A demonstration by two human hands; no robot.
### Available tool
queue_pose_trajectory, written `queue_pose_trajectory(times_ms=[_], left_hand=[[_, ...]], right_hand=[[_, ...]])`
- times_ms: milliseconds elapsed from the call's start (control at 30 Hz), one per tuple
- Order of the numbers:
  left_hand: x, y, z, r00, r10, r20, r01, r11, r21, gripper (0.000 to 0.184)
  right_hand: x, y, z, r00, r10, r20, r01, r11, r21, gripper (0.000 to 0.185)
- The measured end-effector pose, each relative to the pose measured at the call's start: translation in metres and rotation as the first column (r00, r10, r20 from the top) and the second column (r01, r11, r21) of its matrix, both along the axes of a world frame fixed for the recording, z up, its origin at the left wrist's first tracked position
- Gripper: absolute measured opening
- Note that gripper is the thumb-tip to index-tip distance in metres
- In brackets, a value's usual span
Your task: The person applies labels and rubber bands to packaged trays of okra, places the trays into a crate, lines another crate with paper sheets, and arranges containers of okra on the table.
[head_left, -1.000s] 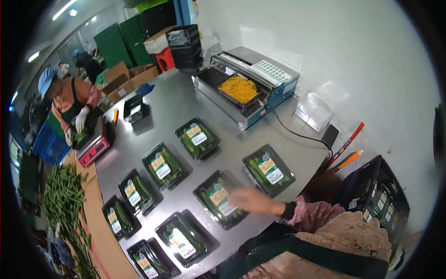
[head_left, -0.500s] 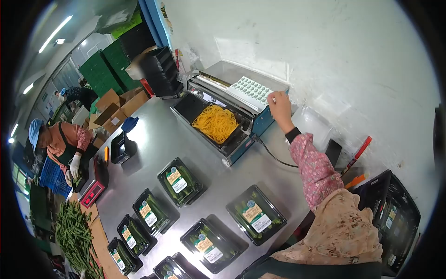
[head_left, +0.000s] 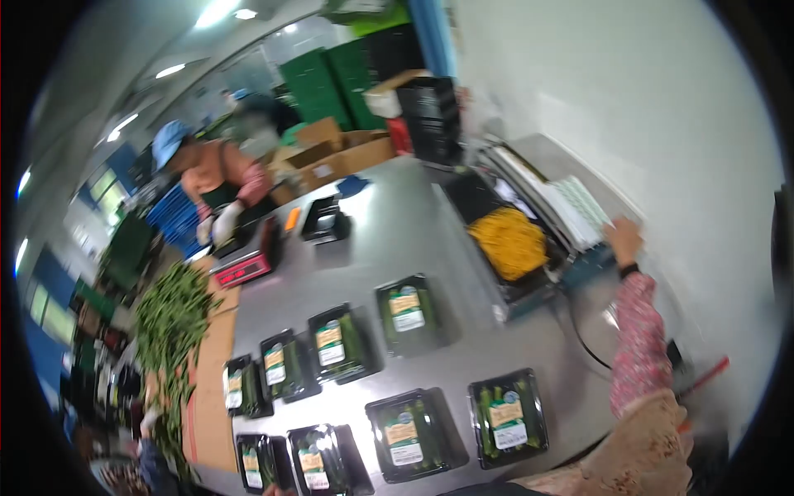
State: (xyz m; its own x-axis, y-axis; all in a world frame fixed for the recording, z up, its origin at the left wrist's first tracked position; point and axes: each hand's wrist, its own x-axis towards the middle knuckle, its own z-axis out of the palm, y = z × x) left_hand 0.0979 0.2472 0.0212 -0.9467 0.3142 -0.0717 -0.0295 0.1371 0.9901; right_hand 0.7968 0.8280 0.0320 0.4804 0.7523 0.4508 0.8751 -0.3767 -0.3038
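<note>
My right hand (head_left: 624, 240) is at the near right corner of a white sheet of small green stickers (head_left: 578, 208), its fingers drawn together. Blur hides what is between them. The sheet lies on top of a wrapping machine (head_left: 521, 304), whose bay holds a heap of yellow rubber bands (head_left: 508, 243). At the bottom edge, a few fingertips of what looks like my left hand (head_left: 278, 491) show beside a labelled black tray of green vegetables (head_left: 256, 467). Most of that hand is out of frame. Similar packed trays (head_left: 407, 436) stand in two rows on the steel table (head_left: 372, 240).
Across the table a co-worker (head_left: 219, 174) in a blue cap and gloves handles something at a red scale (head_left: 244, 269). Loose green vegetables (head_left: 172, 310) lie at left by cardboard (head_left: 211, 397). Stacked black trays (head_left: 430, 120) stand at the back; a cable (head_left: 579, 331) runs beside the machine.
My view has turned left, so the table and trays appear shifted and more of the lower row shows. My right hand stays by the sticker sheet. Fingertips have come into view at the bottom.
</note>
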Motion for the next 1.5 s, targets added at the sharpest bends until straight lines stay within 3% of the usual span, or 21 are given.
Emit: queue_pose_trajectory(times_ms=[33,67,133,200,267,300,400,433,467,567,700,733,800,833,933,967,1067,1233,1367,1467,1500], left_hand=[[0.008,0.011,0.009,0.998,-0.059,-0.029,0.059,0.998,-0.002,0.025],[0.003,0.013,0.006,0.994,-0.088,-0.071,0.084,0.995,-0.058,0.025],[0.005,0.024,0.01,0.992,-0.12,-0.037,0.12,0.993,-0.011,0.024],[-0.003,0.03,0.004,0.984,-0.178,-0.023,0.179,0.981,0.071,0.024],[0.001,0.046,0.02,0.966,-0.26,0.018,0.258,0.963,0.079,0.026],[0.029,0.078,0.053,0.996,-0.088,0.021,0.086,0.991,0.104,0.008],[0.03,0.112,0.058,0.915,-0.386,-0.117,0.393,0.919,0.041,0.01],[0.044,0.125,0.075,0.878,-0.465,-0.111,0.476,0.873,0.104,0.012],[0.053,0.138,0.093,0.821,-0.566,-0.069,0.571,0.816,0.095,0.016],[0.058,0.17,0.112,0.496,-0.668,-0.555,0.773,0.631,-0.067,0.039],[0.056,0.179,0.146,0.414,-0.572,-0.709,0.833,0.552,0.041,0.079],[0.056,0.175,0.148,0.445,-0.596,-0.668,0.849,0.518,0.104,0.079],[0.044,0.15,0.141,0.414,-0.874,-0.256,0.896,0.341,0.284,0.074],[0.045,0.142,0.139,0.422,-0.888,-0.183,0.866,0.335,0.372,0.066],[0.043,0.126,0.119,0.486,-0.842,-0.233,0.858,0.409,0.31,0.06],[0.046,0.118,0.118,0.486,-0.864,-0.127,0.826,0.408,0.389,0.054],[0.051,0.104,0.11,0.589,-0.808,-0.035,0.767,0.544,0.339,0.026],[0.046,0.092,0.094,0.673,-0.734,-0.091,0.732,0.643,0.226,0.011],[0.044,0.094,0.094,0.685,-0.72,-0.11,0.727,0.669,0.151,0.015],[0.043,0.094,0.093,0.663,-0.737,-0.128,0.748,0.658,0.089,0.018],[0.043,0.093,0.092,0.656,-0.745,-0.122,0.754,0.653,0.068,0.018]], right_hand=[[-0.017,-0.016,0.02,0.996,-0.021,-0.087,0.019,0.999,-0.028,0.031],[-0.001,-0.003,0.005,1.0,-0.006,-0.022,0.006,1.0,-0.024,0.031],[-0.005,-0.012,0.015,0.985,0.17,-0.039,-0.158,0.965,0.208,0.021],[-0.029,-0.044,0.053,0.947,0.321,0.014,-0.292,0.844,0.45,0.014],[-0.074,-0.095,0.104,0.855,0.501,-0.129,-0.392,0.79,0.471,0.015],[-0.099,-0.119,0.124,0.792,0.579,-0.196,-0.435,0.758,0.486,0.016],[-0.16,-0.183,0.142,0.704,0.695,0.146,-0.662,0.568,0.49,0.009],[-0.181,-0.206,0.15,0.629,0.772,0.093,-0.711,0.522,0.472,0.007],[-0.202,-0.228,0.153,0.548,0.836,0.029,-0.752,0.477,0.454,0.006],[-0.261,-0.283,0.16,0.348,0.917,-0.197,-0.826,0.399,0.399,0.006],[-0.316,-0.322,0.159,0.19,0.906,-0.378,-0.905,0.311,0.291,0.011],[-0.326,-0.329,0.155,0.149,0.891,-0.429,-0.913,0.291,0.286,0.014],[-0.351,-0.351,0.141,0.097,0.808,-0.582,-0.893,0.328,0.307,0.016],[-0.36,-0.355,0.137,0.058,0.773,-0.632,-0.88,0.338,0.333,0.016],[-0.373,-0.367,0.119,0.001,0.685,-0.729,-0.891,0.331,0.31,0.018],[-0.378,-0.372,0.115,-0.038,0.641,-0.767,-0.87,0.357,0.341,0.018],[-0.392,-0.382,0.101,-0.058,0.628,-0.776,-0.81,0.425,0.404,0.017],[-0.391,-0.392,0.095,0.085,0.638,-0.766,-0.86,0.434,0.266,0.018],[-0.383,-0.388,0.1,0.31,0.756,-0.577,-0.94,0.336,-0.064,0.018],[-0.397,-0.385,0.111,0.241,0.967,0.084,-0.951,0.218,0.217,0.022],[-0.4,-0.385,0.116,0.193,0.971,0.141,-0.968,0.165,0.187,0.021]])
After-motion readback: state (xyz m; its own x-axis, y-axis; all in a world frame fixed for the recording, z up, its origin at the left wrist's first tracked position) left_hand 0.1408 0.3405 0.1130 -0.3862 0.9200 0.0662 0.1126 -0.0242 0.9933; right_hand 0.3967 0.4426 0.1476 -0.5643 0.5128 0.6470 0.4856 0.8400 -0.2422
